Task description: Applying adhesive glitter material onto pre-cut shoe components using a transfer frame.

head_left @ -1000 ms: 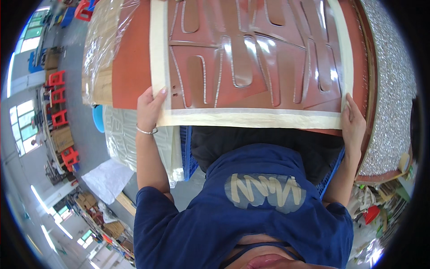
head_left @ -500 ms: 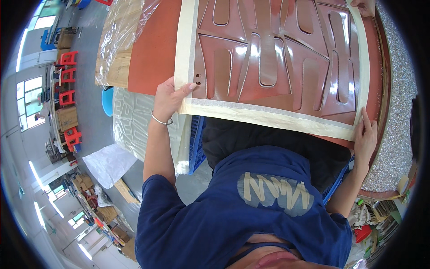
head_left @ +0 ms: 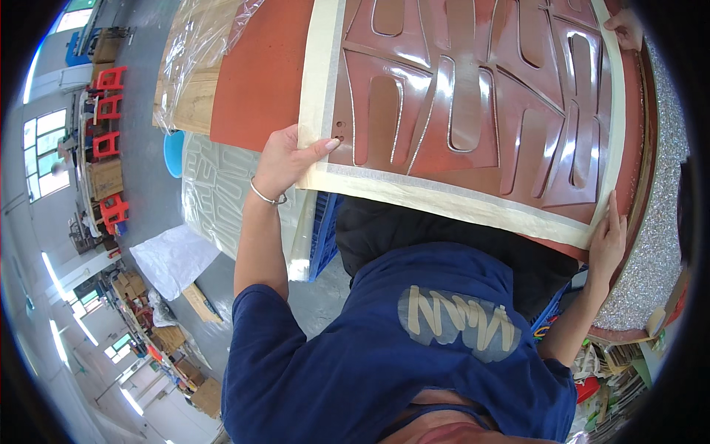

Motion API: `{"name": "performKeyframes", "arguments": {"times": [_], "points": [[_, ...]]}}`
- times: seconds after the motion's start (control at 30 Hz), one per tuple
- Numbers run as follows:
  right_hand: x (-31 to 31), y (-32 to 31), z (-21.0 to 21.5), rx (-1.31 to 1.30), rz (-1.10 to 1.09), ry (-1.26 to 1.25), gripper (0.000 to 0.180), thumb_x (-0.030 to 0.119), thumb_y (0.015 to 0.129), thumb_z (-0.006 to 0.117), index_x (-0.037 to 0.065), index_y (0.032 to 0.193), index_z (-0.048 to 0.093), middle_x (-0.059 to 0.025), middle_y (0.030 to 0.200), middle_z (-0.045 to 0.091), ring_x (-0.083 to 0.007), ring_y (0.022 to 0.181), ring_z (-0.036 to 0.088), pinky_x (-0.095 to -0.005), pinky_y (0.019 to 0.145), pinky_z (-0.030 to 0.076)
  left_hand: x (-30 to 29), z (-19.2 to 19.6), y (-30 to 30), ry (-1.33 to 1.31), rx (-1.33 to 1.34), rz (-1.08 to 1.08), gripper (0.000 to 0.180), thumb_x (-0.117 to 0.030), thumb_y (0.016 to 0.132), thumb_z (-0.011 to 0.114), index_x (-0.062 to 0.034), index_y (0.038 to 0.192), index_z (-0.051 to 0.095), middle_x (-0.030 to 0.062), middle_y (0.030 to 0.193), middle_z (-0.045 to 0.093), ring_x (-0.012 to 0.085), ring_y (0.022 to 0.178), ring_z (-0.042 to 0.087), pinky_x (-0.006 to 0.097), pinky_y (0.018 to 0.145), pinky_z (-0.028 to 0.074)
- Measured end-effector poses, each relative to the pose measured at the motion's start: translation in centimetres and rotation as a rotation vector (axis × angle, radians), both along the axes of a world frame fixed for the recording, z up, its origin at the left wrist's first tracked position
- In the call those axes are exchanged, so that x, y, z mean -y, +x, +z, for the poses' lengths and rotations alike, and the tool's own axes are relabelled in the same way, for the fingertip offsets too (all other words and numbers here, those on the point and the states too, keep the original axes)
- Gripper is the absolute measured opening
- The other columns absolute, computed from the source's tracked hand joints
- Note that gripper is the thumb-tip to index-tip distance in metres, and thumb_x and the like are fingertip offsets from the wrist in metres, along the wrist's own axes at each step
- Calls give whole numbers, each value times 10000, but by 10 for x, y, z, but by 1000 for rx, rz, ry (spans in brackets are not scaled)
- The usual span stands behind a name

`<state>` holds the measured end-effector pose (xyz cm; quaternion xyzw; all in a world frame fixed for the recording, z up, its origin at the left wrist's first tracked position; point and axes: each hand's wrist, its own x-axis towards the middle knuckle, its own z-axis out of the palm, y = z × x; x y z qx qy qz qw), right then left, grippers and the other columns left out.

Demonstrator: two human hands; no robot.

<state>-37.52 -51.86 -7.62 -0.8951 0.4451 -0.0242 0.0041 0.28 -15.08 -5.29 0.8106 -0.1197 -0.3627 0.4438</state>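
- Head view: I have the glossy brown panel (head_left: 466,122) before me in the upper middle and upper right of the frame, slightly tilted, its near edge sloping down to the right
- My left hand (head_left: 285,159) grips its lower left corner, thumb lying on top by a few small dark holes (head_left: 339,132), the other fingers bent at the edge and partly hidden; I am pinching the corner between them
- My right hand (head_left: 608,240) is at the lower right corner, fingers pointing up along the pale border (head_left: 436,201) and close together; I cannot tell whether my thumb pinches from the other side
- Another person's hand (head_left: 627,31) touches the border at the upper right
- An orange-red sheet (head_left: 255,81) shows left of the panel, beside clear plastic (head_left: 177,66) over wood
- Pale moulded sheets (head_left: 222,214) lie at left of centre, near a blue basin (head_left: 174,153)
- A glittery silver surface (head_left: 651,229) curves along the right
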Motion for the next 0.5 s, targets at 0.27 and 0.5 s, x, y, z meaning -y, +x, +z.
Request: {"name": "performKeyframes", "arguments": {"times": [0.27, 0.5], "points": [[-3, 45, 38, -61, 295, -388, 353, 86, 854, 548, 85, 1208, 558, -178, 1086, 525, -312, 1001, 535, -341, 830, 447, 4, 2, 2, -28, -40, 2, 288, -202, 786, 728, 36, 923, 640, 35, 769, 644, 67, 663, 582, 223, 587, 476], [-107, 241, 53, 561, 642, 799, 257, 159, 835, 586, -9, 1028, 584, -149, 834, 611, -295, 784, 603, -355, 687, 470, -1, 2, 5, -14, -62, -16, 286, -177, 795, 714, 40, 963, 633, 46, 812, 652, 76, 701, 593, 227, 614, 485]]}}
